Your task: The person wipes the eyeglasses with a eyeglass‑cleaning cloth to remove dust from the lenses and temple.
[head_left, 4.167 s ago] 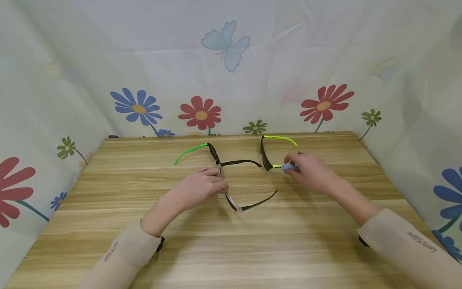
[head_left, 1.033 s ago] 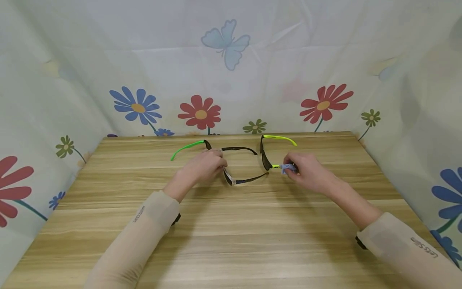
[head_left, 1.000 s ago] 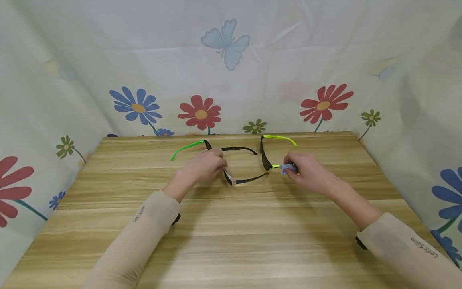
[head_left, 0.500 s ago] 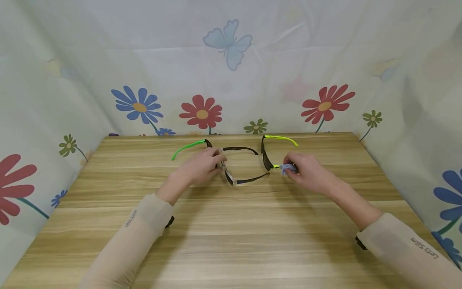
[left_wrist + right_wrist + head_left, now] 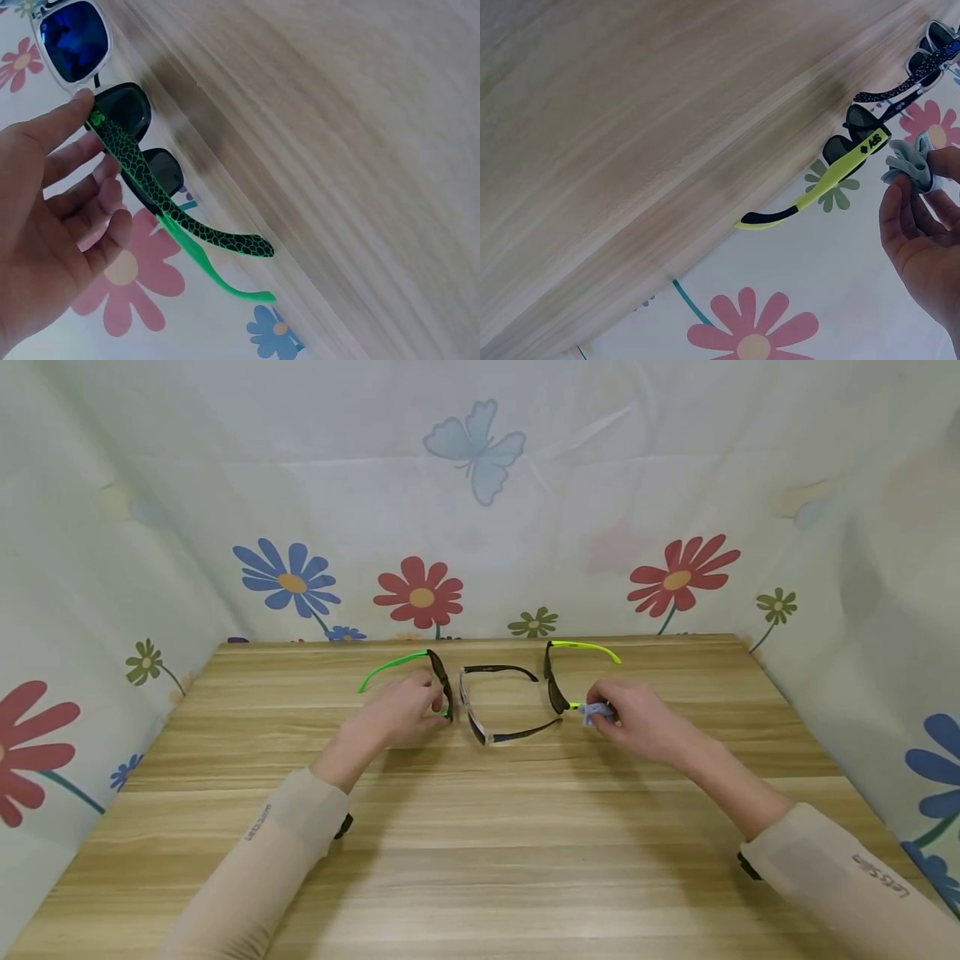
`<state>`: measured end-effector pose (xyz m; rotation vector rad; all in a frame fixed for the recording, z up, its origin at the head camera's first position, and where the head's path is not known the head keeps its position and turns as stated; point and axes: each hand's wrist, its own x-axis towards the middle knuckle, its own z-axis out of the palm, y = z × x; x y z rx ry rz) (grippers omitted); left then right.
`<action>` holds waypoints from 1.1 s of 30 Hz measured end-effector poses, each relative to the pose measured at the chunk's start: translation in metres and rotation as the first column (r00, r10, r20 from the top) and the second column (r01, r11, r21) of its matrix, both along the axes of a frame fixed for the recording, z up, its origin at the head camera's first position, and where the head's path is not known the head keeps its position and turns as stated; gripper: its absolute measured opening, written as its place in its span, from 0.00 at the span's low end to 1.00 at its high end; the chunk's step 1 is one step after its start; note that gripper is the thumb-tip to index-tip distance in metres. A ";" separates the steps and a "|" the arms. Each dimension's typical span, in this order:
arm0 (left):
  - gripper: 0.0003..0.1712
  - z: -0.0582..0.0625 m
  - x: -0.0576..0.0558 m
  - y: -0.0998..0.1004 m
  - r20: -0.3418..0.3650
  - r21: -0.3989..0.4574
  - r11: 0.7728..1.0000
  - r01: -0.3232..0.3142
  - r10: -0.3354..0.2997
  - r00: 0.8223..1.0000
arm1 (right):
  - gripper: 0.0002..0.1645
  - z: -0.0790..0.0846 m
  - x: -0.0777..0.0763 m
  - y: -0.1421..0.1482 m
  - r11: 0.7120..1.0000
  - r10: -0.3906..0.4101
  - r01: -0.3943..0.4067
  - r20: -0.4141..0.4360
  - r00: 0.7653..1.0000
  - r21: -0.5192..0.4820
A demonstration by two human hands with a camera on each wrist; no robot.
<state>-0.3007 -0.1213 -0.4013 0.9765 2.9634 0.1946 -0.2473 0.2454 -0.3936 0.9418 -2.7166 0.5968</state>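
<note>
Three pairs of sunglasses stand with unfolded arms on the wooden table. My left hand is at the green-armed sunglasses on the left; in the left wrist view, thumb and forefinger pinch them near the hinge of a green crackle-patterned arm. The clear-framed sunglasses with dark arms sit in the middle, just right of that hand and apart from it. My right hand pinches a crumpled grey-blue cloth, beside the near arm of the yellow-armed sunglasses. The fingers partly hide the cloth.
The wooden table stretches toward me in front of the sunglasses. Behind its far edge hangs a white curtain printed with flowers and a butterfly, which also flanks both sides.
The clear-framed sunglasses went farther back on the table. My left hand then let go of them and moved left to the green-armed sunglasses. The right hand stays with the cloth.
</note>
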 end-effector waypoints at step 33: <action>0.11 0.007 0.007 -0.006 -0.122 0.107 0.992 0.062 -0.049 0.991 | 0.11 0.001 0.003 0.002 1.000 -0.013 0.013 0.004 1.000 0.006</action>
